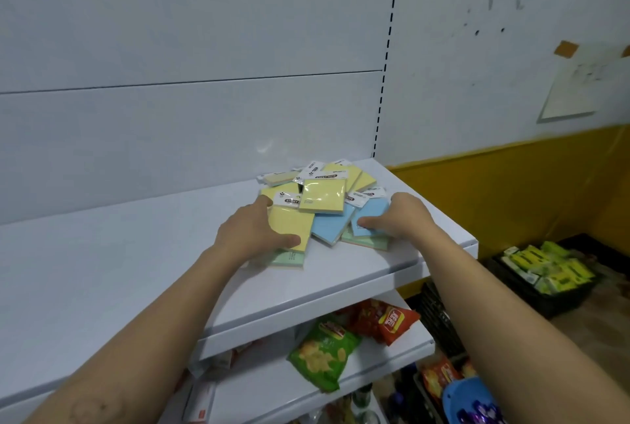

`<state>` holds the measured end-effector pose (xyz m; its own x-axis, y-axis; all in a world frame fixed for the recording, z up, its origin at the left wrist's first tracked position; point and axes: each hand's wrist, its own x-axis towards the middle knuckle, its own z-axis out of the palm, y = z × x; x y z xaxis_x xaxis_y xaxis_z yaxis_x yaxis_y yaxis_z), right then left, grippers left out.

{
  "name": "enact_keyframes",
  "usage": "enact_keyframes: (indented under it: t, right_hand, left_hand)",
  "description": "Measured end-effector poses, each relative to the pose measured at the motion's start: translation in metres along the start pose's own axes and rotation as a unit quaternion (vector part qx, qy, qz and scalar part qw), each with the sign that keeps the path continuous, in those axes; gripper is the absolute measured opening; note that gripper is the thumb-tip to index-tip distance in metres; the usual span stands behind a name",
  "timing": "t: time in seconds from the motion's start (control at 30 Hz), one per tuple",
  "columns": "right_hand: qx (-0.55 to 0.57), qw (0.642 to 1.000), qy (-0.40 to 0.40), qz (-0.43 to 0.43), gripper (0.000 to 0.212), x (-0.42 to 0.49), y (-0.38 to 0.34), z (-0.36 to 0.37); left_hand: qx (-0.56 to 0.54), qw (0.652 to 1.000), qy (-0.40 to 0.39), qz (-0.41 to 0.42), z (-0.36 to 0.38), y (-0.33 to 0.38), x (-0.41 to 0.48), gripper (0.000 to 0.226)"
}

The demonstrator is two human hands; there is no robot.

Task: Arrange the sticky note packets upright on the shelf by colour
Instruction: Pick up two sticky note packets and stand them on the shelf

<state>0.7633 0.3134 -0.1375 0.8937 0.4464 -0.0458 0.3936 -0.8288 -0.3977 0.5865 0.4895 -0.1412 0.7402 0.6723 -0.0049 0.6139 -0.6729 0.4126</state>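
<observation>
A loose pile of sticky note packets lies flat on the white shelf (112, 270) near its right end. Yellow packets (323, 197) sit on top and at the back, blue ones (329, 227) in the middle and right, green ones (288, 258) underneath at the front. My left hand (254, 231) grips a yellow packet (291, 226) at the pile's left, thumb on top. My right hand (400, 217) grips a blue packet (370, 215) at the pile's right, thumb pressed on its face. No packet stands upright.
The shelf's back panel (170, 137) rises behind the pile. A lower shelf (272, 379) holds green (322, 352) and red (388, 319) snack bags. A black crate (542, 273) of yellow-green boxes stands on the floor at the right, below a yellow wall band.
</observation>
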Motion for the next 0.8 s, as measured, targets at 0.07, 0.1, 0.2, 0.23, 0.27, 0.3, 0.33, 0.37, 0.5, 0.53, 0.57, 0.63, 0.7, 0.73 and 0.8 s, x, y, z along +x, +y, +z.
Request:
enact_keyframes:
  t: [0.07, 0.1, 0.2, 0.23, 0.27, 0.3, 0.33, 0.37, 0.5, 0.53, 0.57, 0.63, 0.7, 0.73, 0.8]
  right_hand:
    - [0.01, 1.0, -0.007, 0.021, 0.061, 0.0, 0.002, 0.001]
    - [0.015, 1.0, -0.007, 0.025, 0.061, 0.0, 0.002, 0.001]
    - [0.023, 0.999, 0.0, 0.036, 0.062, 0.001, 0.003, 0.0]
    - [0.026, 0.999, 0.002, 0.039, 0.061, 0.001, 0.003, -0.002]
    - [0.028, 0.999, -0.001, 0.042, 0.061, 0.0, 0.003, -0.003]
    - [0.031, 0.998, -0.006, 0.045, 0.061, -0.001, 0.003, -0.005]
    - [0.031, 0.998, -0.01, 0.047, 0.062, -0.001, 0.003, -0.007]
    - [0.031, 0.998, -0.015, 0.048, 0.063, -0.001, 0.002, -0.008]
    - [0.053, 0.996, -0.048, 0.056, 0.061, 0.002, 0.005, -0.016]
    - [0.063, 0.994, -0.062, 0.06, 0.058, 0.002, 0.007, -0.019]
    - [0.073, 0.992, -0.077, 0.062, 0.055, 0.003, 0.009, -0.023]
    - [0.1, 0.988, -0.101, 0.061, 0.047, 0.003, 0.012, -0.031]
    - [0.111, 0.986, -0.105, 0.063, 0.042, 0.004, 0.015, -0.039]
    - [0.112, 0.986, -0.101, 0.064, 0.041, 0.004, 0.017, -0.044]
    - [0.116, 0.987, -0.087, 0.064, 0.039, 0.007, 0.02, -0.052]
  left_hand:
    - [-0.049, 0.999, -0.013, -0.013, -0.002, -0.004, 0.003, 0.095]
    - [-0.072, 0.997, -0.021, -0.018, -0.004, -0.005, 0.004, 0.096]
    - [-0.137, 0.99, -0.025, -0.031, -0.009, -0.011, 0.009, 0.088]
    - [-0.16, 0.986, -0.023, -0.035, -0.01, -0.013, 0.012, 0.082]
    - [-0.179, 0.983, -0.023, -0.037, -0.012, -0.015, 0.015, 0.075]
    - [-0.192, 0.98, -0.029, -0.037, -0.013, -0.017, 0.017, 0.069]
    - [-0.205, 0.977, -0.037, -0.035, -0.014, -0.018, 0.019, 0.063]
    - [-0.218, 0.974, -0.046, -0.032, -0.015, -0.018, 0.02, 0.057]
    - [-0.245, 0.967, -0.057, -0.027, -0.022, -0.016, 0.019, 0.035]
    - [-0.245, 0.968, -0.057, -0.025, -0.025, -0.016, 0.02, 0.033]
    - [-0.242, 0.968, -0.056, -0.021, -0.028, -0.015, 0.02, 0.03]
    - [-0.24, 0.97, -0.047, -0.015, -0.035, -0.015, 0.02, 0.02]
    - [-0.241, 0.97, -0.031, -0.011, -0.042, -0.014, 0.02, 0.016]
    - [-0.241, 0.97, -0.022, -0.01, -0.046, -0.013, 0.02, 0.018]
    - [-0.24, 0.971, -0.001, -0.002, -0.053, -0.01, 0.022, 0.021]
